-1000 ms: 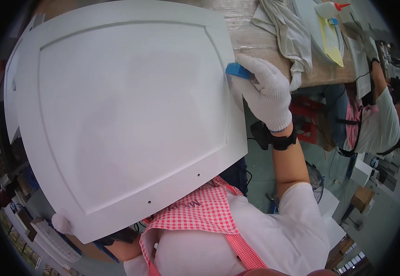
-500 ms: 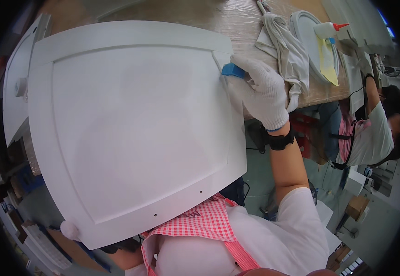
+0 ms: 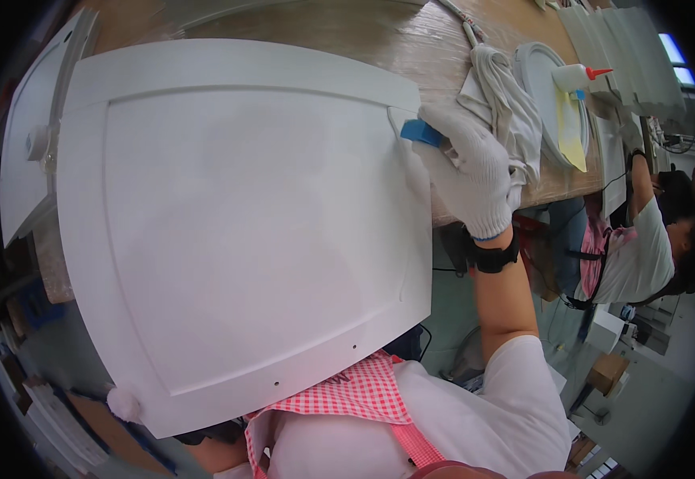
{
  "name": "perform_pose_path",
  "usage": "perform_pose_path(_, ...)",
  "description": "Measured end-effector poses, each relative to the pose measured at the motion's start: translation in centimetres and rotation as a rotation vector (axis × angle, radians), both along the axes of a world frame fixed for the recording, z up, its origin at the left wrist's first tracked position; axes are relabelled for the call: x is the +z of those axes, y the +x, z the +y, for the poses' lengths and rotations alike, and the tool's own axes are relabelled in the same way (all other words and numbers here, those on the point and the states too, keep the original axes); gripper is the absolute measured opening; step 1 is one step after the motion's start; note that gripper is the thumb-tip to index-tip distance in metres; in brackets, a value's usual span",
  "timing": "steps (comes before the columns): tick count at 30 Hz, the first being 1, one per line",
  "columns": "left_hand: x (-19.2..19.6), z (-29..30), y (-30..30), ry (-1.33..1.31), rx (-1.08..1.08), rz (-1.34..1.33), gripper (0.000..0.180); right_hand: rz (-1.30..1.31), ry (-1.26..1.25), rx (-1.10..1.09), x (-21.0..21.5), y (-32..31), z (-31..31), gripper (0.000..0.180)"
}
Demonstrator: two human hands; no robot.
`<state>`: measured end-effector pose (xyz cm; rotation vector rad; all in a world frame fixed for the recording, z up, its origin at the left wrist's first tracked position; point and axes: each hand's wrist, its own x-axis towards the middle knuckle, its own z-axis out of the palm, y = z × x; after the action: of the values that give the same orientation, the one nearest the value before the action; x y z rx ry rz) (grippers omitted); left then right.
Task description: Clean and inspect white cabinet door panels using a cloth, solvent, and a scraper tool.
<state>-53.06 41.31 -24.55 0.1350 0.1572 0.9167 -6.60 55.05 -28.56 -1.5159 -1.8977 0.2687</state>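
White cabinet door panel [image 3: 244, 231], one, held tilted over the near edge of the wooden surface [image 3: 347, 40], lower corner down over the checked red apron [image 3: 363, 395], upper edge out above the surface. Framed recess across the face; two small holes near the lower edge. Free room only along the panel's right edge, above the floor; left edge close beside a second white panel [image 3: 24, 172] leaning at the surface's left end.

Right hand [image 3: 475, 172], in a white knit glove with a black wrist strap, grip closed around a small blue tool [image 3: 421, 132], tip touching the panel's upper right corner on the recess line. Left hand mostly hidden behind the panel, only a gloved fingertip [image 3: 122, 403] showing at the lower left corner; grip not possible to tell.

Just beyond the right hand, a bundle of pale cloth [image 3: 507, 104] near the surface's right edge. Farther right, one round white plate-like piece [image 3: 535, 76] with a yellow sheet [image 3: 571, 132] lying on it and one white glue bottle [image 3: 575, 77] with a red nozzle across it. Past the right edge, another person [image 3: 643, 247] in a white shirt, arm raised to the surface.
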Motion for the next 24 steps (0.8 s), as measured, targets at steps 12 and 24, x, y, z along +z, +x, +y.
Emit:
perform_pose_path(12, -1.2, -0.8, -0.3, -0.039, 0.048, -0.064, 0.085, 0.002, 0.036, -0.009, -0.1, -0.7, 1.5, 0.035)
perform_pose_path(24, -1.8, -1.3, -0.3, -0.096, 0.062, -0.11, 0.082, -0.111, 0.107, 0.082, -0.6, -0.4, 2.5, 0.039)
